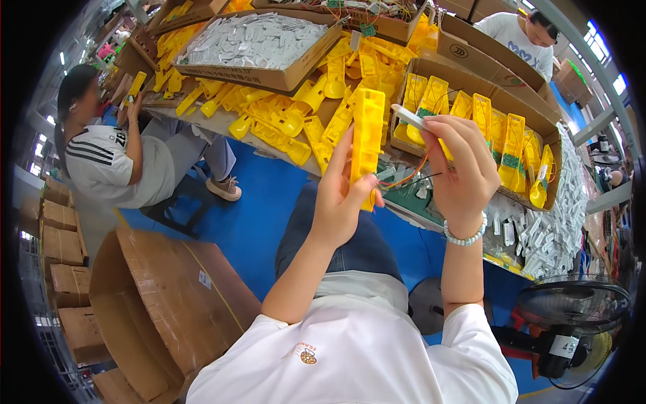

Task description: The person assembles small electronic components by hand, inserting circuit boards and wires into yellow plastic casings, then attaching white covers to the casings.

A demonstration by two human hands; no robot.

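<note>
My left hand (342,192) is wrapped round a long yellow plastic housing (368,128), held upright above the table edge. Pinched in the fingers of my right hand (464,158) is a slim white plastic piece (410,117), its free end pointing left toward the housing without any clear contact. Thin red, yellow and dark wires (407,178) run between the lower end of the housing and my right hand. Where they attach is hidden by my fingers. Behind my hands lie many loose yellow housings (276,124).
A carton (548,192) at right holds yellow housings with green circuit boards. White plastic parts fill a cardboard tray (286,81) and form a pile (538,232). One person (121,148) sits left; another (515,40) is across. A big open carton (188,283) and fan (572,316) stand nearby.
</note>
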